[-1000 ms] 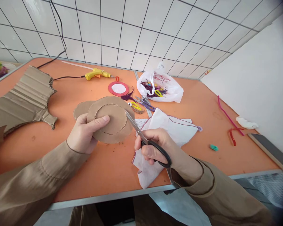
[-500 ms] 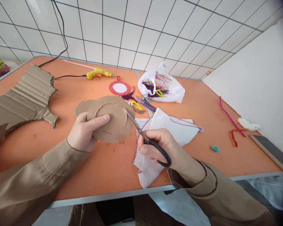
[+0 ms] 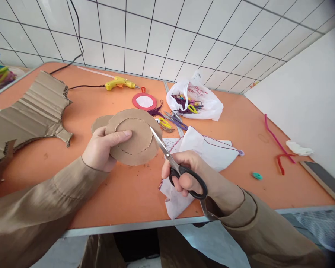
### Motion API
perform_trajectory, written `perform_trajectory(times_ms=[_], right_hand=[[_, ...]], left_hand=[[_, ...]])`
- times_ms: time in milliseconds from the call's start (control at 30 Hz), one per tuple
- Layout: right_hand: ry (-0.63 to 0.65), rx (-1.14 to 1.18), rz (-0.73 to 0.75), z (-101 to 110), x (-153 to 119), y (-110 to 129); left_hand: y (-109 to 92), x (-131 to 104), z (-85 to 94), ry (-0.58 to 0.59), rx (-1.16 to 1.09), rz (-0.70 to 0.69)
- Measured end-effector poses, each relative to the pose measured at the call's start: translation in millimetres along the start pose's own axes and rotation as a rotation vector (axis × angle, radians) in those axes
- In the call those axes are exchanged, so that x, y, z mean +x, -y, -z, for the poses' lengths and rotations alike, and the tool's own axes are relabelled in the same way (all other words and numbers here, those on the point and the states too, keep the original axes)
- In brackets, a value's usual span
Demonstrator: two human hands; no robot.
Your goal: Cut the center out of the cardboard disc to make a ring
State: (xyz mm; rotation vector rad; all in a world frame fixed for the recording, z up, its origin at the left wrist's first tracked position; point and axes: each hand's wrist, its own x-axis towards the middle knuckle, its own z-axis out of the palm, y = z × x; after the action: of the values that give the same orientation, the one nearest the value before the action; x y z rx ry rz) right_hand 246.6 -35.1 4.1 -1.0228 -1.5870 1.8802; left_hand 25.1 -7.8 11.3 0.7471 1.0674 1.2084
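My left hand grips a round cardboard disc at its left edge, thumb on top and fingers underneath. A smaller circle is cut or scored inside the disc, with a rough outline. Behind it, to the left, a second rounded cardboard piece shows in part. My right hand holds black-handled scissors, fingers in the loops. Their blades look closed, and the tip lies at the right side of the inner circle. Under the right hand lies a white cloth with dark red stitched edges.
A large torn cardboard sheet lies at left. Toward the back are a yellow glue gun, a red-rimmed round piece, purple-handled scissors and a white plastic bag of craft bits. Pipe cleaners lie at right.
The scissors have tilted a little and now show more of their blades and handle loops. My left hand still grips the disc. The whole view has shifted slightly.
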Motion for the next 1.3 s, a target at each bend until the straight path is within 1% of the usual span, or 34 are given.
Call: perform_trajectory(times_ms=[133, 200, 267, 367, 533, 600, 733, 833, 933, 1067, 1200, 1300], right_hand=[[0.183, 0.037, 0.024, 1, -1, 0], [0.197, 0.038, 0.068, 0, -1, -1], [0.154, 0.053, 0.115, 0, -1, -3], [0.102, 0.079, 0.174, 0, -1, -4], [0.017, 0.052, 0.223, 0, -2, -2], [-0.074, 0.035, 0.239, -2, -2, 0], [-0.352, -0.046, 0.283, -7, 0, 4], [-0.478, -0.134, 0.3, -7, 4, 4], [-0.51, -0.174, 0.306, -6, 8, 3], [-0.471, -0.192, 0.341, -6, 12, 4], [-0.442, -0.229, 0.403, -11, 16, 6], [-0.444, -0.175, 0.383, -13, 19, 5]], left_hand=[[-3, 8, 5.1, -0.045, -0.06, -0.052], [-4, 11, 7.2, -0.066, -0.076, -0.082], [-5, 12, 8.1, -0.058, -0.069, -0.097], [-3, 11, 7.3, -0.025, -0.042, -0.078], [-1, 9, 5.1, 0.009, -0.014, -0.042], [-1, 8, 3.9, 0.024, 0.005, -0.015], [2, 4, 0.6, 0.071, 0.047, 0.035], [3, 2, -1.9, 0.099, 0.057, 0.058], [2, -1, -3.9, 0.117, 0.062, 0.077], [1, -6, -7.1, 0.19, 0.064, 0.073], [6, -9, -10.1, 0.259, 0.076, 0.091], [10, -9, -10.4, 0.289, 0.034, 0.13]])
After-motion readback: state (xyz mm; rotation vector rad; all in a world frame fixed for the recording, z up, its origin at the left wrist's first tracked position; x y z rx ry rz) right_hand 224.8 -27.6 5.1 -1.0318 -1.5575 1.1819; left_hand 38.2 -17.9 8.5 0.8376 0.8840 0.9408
